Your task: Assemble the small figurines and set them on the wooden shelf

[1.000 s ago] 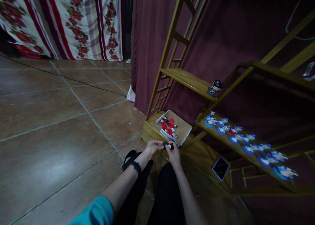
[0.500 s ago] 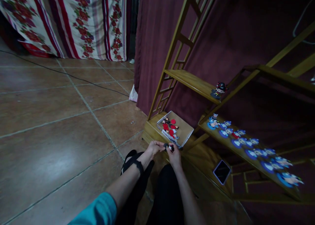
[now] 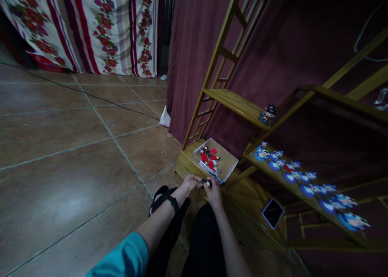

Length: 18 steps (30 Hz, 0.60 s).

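A small dark-haired figurine (image 3: pixel 208 183) with a dark base is held between my two hands, in front of my knees. My left hand (image 3: pixel 191 182) pinches its base end from the left. On the other side, my right hand (image 3: pixel 214 191) grips the head end, its fingers partly hiding the figurine. Just beyond my hands lies a shallow open box (image 3: pixel 228 157) with several small figurines and red round pieces inside. Another dark-haired figurine (image 3: pixel 269 112) stands on the upper shelf (image 3: pixel 235 103), to the right of the box.
Several blue-and-white figurines (image 3: pixel 309 175) stand in rows on the right-hand shelf (image 3: pixel 291 192). A tablet or phone (image 3: pixel 273 213) lies on the low wooden ledge (image 3: pixel 248 196). Slanted wooden posts (image 3: pixel 222 50) rise behind. A thin black cable (image 3: pixel 91 95) crosses the tiled floor (image 3: pixel 75 163).
The figurine has turned slightly between my fingers, and both hands stay in nearly the same place. The camera view has shifted a little.
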Each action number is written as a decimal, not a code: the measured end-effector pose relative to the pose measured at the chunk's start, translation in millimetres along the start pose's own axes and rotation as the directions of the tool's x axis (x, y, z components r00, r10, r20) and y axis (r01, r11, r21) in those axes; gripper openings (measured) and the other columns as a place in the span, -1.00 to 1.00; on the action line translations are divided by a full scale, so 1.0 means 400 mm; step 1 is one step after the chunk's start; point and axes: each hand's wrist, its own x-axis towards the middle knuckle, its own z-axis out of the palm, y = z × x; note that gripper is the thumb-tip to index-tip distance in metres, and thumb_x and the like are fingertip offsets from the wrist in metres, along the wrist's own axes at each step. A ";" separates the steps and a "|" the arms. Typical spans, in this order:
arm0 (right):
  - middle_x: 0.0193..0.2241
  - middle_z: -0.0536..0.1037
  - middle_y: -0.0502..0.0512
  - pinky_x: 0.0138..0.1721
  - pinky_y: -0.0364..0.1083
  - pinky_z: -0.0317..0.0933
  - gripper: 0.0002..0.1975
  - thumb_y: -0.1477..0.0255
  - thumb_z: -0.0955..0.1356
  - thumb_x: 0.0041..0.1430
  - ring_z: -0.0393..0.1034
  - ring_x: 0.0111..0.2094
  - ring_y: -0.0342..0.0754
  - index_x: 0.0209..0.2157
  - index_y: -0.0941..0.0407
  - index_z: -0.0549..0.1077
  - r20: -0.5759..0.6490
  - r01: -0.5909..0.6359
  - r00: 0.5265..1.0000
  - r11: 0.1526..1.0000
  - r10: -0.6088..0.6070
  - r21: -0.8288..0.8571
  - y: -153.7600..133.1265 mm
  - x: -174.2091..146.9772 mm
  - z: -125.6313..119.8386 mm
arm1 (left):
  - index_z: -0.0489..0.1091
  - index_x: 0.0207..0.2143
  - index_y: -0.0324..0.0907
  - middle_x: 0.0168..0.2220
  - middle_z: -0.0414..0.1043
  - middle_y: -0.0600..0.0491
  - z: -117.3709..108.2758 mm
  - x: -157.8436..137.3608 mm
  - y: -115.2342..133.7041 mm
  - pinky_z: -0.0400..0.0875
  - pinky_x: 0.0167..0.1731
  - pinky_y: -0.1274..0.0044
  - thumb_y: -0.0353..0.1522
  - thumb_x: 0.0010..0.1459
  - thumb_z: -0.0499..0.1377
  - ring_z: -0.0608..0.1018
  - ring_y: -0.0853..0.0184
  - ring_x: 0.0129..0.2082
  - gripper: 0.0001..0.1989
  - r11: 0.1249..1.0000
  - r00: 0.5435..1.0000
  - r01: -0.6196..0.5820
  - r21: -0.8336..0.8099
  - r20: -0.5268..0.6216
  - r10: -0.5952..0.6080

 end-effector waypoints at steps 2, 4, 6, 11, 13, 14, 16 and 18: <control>-0.20 0.47 0.14 -0.06 0.02 0.15 -0.65 0.40 0.32 -0.13 0.31 -0.13 0.04 -0.20 0.07 0.40 -0.010 -0.006 1.000 1.000 0.007 0.030 -0.003 0.004 0.006 | 0.41 -0.65 -0.32 -0.76 0.30 0.10 0.003 0.003 0.000 0.13 -0.69 0.64 -0.60 -0.31 0.22 0.28 0.52 -0.75 -0.91 1.000 1.000 0.004 -0.014 -0.019 -0.004; -0.19 0.47 0.13 -0.10 0.00 0.19 -0.58 0.38 0.33 -0.15 0.33 -0.14 0.03 -0.14 0.07 0.38 -0.028 -0.036 0.999 0.995 0.039 0.098 -0.003 0.009 0.011 | 0.40 -0.61 -0.32 -0.75 0.29 0.13 0.006 0.006 0.001 0.15 -0.70 0.65 -0.61 -0.32 0.25 0.30 0.52 -0.75 -0.87 0.998 0.997 0.025 -0.050 -0.070 -0.029; -0.22 0.48 0.12 -0.18 -0.01 0.25 -0.50 0.37 0.34 -0.15 0.37 -0.21 0.01 -0.07 0.08 0.32 -0.031 -0.092 0.995 0.976 0.100 0.198 0.001 0.012 0.017 | 0.40 -0.52 -0.31 -0.74 0.29 0.16 0.006 0.007 0.002 0.18 -0.69 0.66 -0.61 -0.32 0.25 0.31 0.53 -0.76 -0.80 0.995 0.988 0.046 -0.088 -0.140 -0.058; -0.28 0.48 0.09 -0.29 -0.05 0.30 -0.46 0.36 0.34 -0.17 0.41 -0.33 -0.05 -0.05 0.09 0.30 -0.039 -0.196 0.974 0.913 0.224 0.358 0.027 0.016 0.024 | 0.39 -0.37 -0.28 -0.63 0.38 0.12 -0.006 0.002 0.007 0.26 -0.66 0.68 -0.61 -0.25 0.23 0.37 0.52 -0.71 -0.71 0.984 0.983 0.065 -0.167 -0.160 -0.092; -0.29 0.48 0.09 -0.30 -0.05 0.30 -0.51 0.35 0.36 -0.20 0.40 -0.33 -0.06 -0.12 0.09 0.36 -0.041 -0.213 0.968 0.902 0.246 0.376 0.035 0.016 0.026 | 0.38 -0.37 -0.29 -0.60 0.40 0.10 -0.011 0.000 0.009 0.29 -0.63 0.68 -0.61 -0.24 0.24 0.41 0.51 -0.67 -0.72 0.977 0.987 0.061 -0.202 -0.133 -0.089; -0.30 0.49 0.10 -0.30 -0.05 0.30 -0.54 0.34 0.37 -0.21 0.40 -0.33 -0.05 -0.16 0.10 0.39 -0.030 -0.223 0.967 0.895 0.254 0.387 0.037 0.017 0.028 | 0.38 -0.38 -0.29 -0.58 0.41 0.09 -0.013 -0.001 0.010 0.30 -0.61 0.68 -0.61 -0.25 0.24 0.42 0.51 -0.65 -0.72 0.974 0.989 0.061 -0.220 -0.119 -0.089; -0.31 0.50 0.10 -0.32 -0.05 0.31 -0.59 0.32 0.38 -0.22 0.41 -0.32 -0.03 -0.23 0.11 0.42 0.016 -0.250 0.963 0.869 0.269 0.426 0.037 0.016 0.031 | 0.38 -0.39 -0.30 -0.55 0.42 0.07 -0.016 -0.002 0.010 0.33 -0.57 0.68 -0.60 -0.25 0.26 0.44 0.50 -0.63 -0.73 0.966 0.992 0.076 -0.248 -0.078 -0.098; -0.33 0.51 0.10 -0.36 -0.05 0.32 -0.61 0.30 0.40 -0.24 0.42 -0.33 -0.03 -0.27 0.11 0.43 0.071 -0.280 0.957 0.831 0.282 0.480 0.031 0.016 0.035 | 0.39 -0.38 -0.31 -0.53 0.43 0.05 -0.017 -0.003 0.010 0.35 -0.54 0.67 -0.61 -0.23 0.25 0.45 0.50 -0.62 -0.74 0.958 0.994 0.095 -0.271 -0.035 -0.108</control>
